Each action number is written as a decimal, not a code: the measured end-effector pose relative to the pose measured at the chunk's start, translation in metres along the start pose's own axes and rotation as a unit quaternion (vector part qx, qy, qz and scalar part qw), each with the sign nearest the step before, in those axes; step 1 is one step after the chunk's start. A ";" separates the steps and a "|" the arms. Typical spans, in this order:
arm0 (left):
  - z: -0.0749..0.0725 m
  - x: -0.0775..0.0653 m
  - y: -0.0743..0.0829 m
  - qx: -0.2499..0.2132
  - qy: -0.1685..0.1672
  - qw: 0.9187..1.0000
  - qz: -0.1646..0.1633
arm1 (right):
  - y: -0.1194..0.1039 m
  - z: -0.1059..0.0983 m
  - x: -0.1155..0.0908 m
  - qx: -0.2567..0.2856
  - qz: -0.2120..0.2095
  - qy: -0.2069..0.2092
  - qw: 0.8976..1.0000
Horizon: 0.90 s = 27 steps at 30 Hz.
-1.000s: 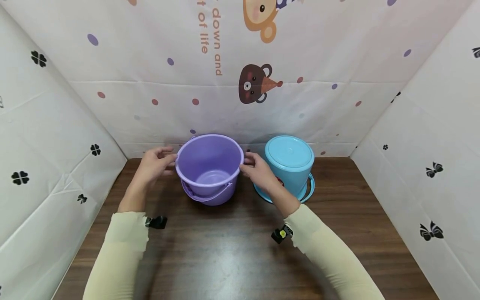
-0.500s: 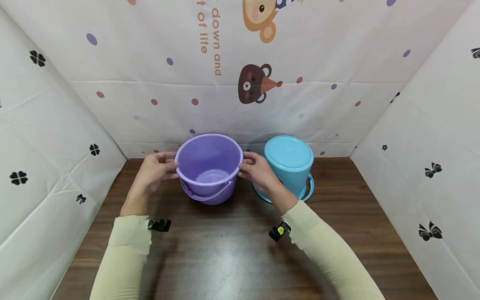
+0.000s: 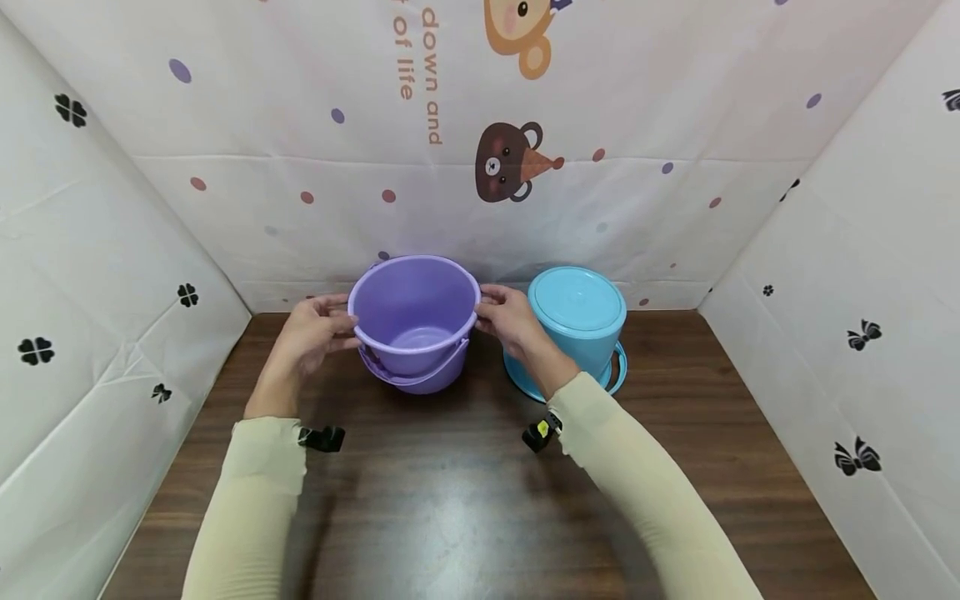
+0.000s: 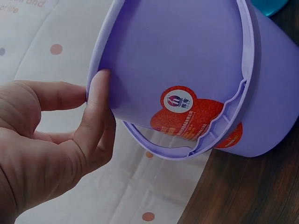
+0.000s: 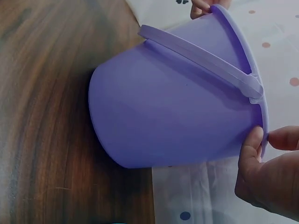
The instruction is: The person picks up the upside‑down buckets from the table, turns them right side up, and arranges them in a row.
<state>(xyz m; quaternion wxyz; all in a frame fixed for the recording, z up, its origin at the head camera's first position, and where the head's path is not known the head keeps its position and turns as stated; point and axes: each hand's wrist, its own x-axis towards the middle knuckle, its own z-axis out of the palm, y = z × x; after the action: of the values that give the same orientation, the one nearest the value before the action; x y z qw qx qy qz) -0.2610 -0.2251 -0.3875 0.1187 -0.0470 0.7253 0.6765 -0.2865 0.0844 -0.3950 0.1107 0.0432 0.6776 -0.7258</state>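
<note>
A purple bucket [image 3: 414,296] is upright with its mouth up, near the patterned back sheet. On its left side, my left hand [image 3: 311,333] pinches the rim between thumb and fingers, as the left wrist view shows. My right hand [image 3: 512,321] grips the opposite side of the rim; in the right wrist view its thumb and forefinger press the rim from either side. The bucket's carrying handle [image 3: 420,381] hangs down in front. A red sticker [image 4: 187,112] marks the outer wall. Nothing shows inside the bucket.
Just right of my right hand, a light blue bucket [image 3: 576,304] stands upside down, base uppermost, its handle [image 3: 621,368] out to the right. The brown wooden table [image 3: 450,500] runs back to the printed sheet [image 3: 622,100]; white patterned sheets flank both sides.
My left fingers have closed onto the rim. The purple bucket and both hands have shifted slightly up and left in the head view. The light blue bucket stays put.
</note>
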 end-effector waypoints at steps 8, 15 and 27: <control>0.003 0.002 0.000 -0.038 -0.008 0.999 -0.010 | -0.003 0.001 0.015 -0.030 -0.004 0.028 0.999; 0.004 0.002 0.000 -0.050 -0.016 0.999 -0.011 | -0.005 -0.001 0.020 -0.048 0.001 0.035 0.998; 0.007 -0.001 -0.003 -0.058 -0.011 0.998 -0.014 | -0.003 -0.002 0.017 -0.049 -0.001 0.030 0.998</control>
<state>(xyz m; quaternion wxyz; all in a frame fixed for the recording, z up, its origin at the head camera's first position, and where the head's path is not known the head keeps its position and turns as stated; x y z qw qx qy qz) -0.2585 -0.2190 -0.3904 0.1334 -0.0562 0.6824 0.7165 -0.3040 0.0849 -0.3963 0.0912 0.0588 0.7152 -0.6904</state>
